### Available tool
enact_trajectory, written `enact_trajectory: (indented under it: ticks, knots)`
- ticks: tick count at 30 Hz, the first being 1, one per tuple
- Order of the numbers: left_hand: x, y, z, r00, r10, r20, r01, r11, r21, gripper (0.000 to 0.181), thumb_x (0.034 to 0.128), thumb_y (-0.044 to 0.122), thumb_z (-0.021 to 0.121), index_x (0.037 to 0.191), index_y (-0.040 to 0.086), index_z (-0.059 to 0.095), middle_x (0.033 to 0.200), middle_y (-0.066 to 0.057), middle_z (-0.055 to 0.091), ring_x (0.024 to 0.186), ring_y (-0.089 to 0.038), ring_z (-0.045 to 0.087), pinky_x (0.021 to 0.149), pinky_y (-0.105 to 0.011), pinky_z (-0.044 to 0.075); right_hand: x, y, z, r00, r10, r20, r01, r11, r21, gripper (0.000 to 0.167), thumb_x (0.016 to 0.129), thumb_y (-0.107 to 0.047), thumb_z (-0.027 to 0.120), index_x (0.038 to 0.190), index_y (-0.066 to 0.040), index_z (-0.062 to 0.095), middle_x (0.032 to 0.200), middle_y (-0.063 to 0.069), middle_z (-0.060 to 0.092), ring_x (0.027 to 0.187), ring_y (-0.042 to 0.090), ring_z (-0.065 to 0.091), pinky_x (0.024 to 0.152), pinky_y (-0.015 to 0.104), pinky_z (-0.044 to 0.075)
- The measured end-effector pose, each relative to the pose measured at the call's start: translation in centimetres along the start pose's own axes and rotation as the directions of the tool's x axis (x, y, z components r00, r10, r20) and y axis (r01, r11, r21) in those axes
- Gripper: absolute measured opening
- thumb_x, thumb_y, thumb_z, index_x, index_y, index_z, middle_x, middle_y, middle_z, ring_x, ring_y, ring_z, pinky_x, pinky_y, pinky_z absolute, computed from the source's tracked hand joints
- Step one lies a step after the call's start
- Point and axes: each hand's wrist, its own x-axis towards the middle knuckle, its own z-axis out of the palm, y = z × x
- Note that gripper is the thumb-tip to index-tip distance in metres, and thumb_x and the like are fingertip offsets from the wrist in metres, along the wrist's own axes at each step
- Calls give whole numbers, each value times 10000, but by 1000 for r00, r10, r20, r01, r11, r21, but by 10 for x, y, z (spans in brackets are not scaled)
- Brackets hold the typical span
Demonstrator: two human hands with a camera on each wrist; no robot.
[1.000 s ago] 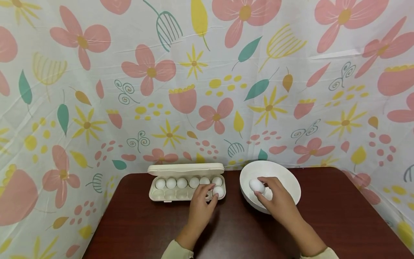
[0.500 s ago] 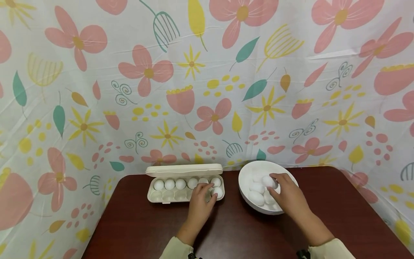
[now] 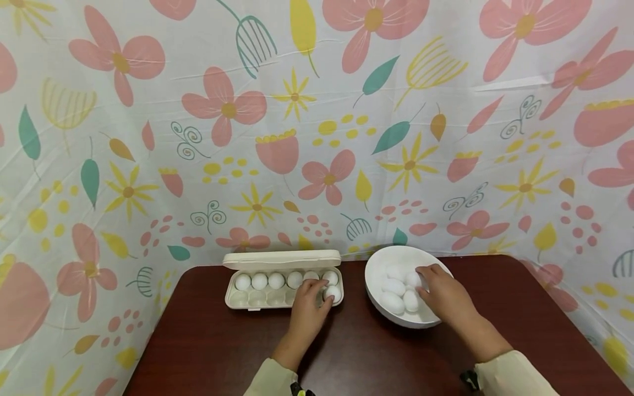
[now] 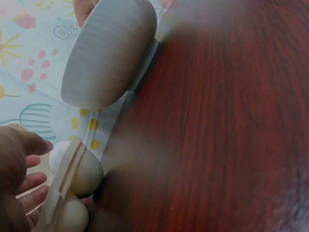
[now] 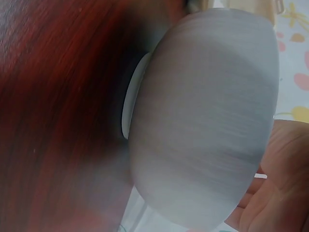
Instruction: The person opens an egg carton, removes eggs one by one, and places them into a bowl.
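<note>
A cream egg carton (image 3: 279, 258) lies with its lid up at the table's back left. White eggs (image 3: 275, 281) fill its back row; visible front cups at the left hold none. My left hand (image 3: 306, 312) pinches an egg (image 3: 334, 294) at the front row's right end, between thumb and fingers. To the right is a white bowl (image 3: 380, 267) with several eggs (image 3: 392, 302) inside. Reaching over its right rim, my right hand (image 3: 446, 297) holds an egg (image 3: 411, 279) low among the others. In the right wrist view, the bowl (image 5: 207, 111) hides those fingertips.
Both containers stand on a dark red-brown wooden table (image 3: 366, 357). A floral-printed cloth (image 3: 317, 126) hangs close behind its back edge and around the sides. A gap of bare wood separates carton and bowl.
My right hand has carried its egg from over the bowl's near left part to the right and down among the other eggs. My left hand stays at the carton's right end.
</note>
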Motion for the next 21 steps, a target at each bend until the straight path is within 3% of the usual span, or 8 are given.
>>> enact_trajectory:
  ticks: [4, 15, 21]
  knots:
    - [0, 0, 3, 1000, 10, -12, -10, 1000, 9, 369, 815, 150, 841, 1161, 83, 731, 1101, -55, 646, 1036, -248, 631, 915, -409, 532, 3, 4, 1, 999, -9, 42, 11, 999, -41, 431, 833, -100, 801, 1200, 67, 648, 1084, 235, 642, 936, 356, 673, 792, 514, 577]
    - [-3, 2, 10, 998, -54, -37, 54, 999, -4, 352, 793, 147, 852, 1122, 85, 742, 1105, -72, 635, 1052, -246, 622, 927, -402, 529, 9, 13, 6, 995, -80, 51, 84, 993, -79, 387, 810, -70, 803, 1145, 69, 670, 1014, 207, 647, 870, 324, 662, 767, 482, 579]
    - [-3, 3, 13, 997, -63, -52, 63, 998, 9, 370, 784, 152, 861, 1126, 76, 741, 1094, -78, 640, 1040, -247, 626, 919, -407, 532, 12, 15, 7, 991, -75, 114, 86, 992, -95, 392, 814, -104, 815, 1141, 54, 670, 982, 176, 647, 828, 275, 645, 756, 459, 574]
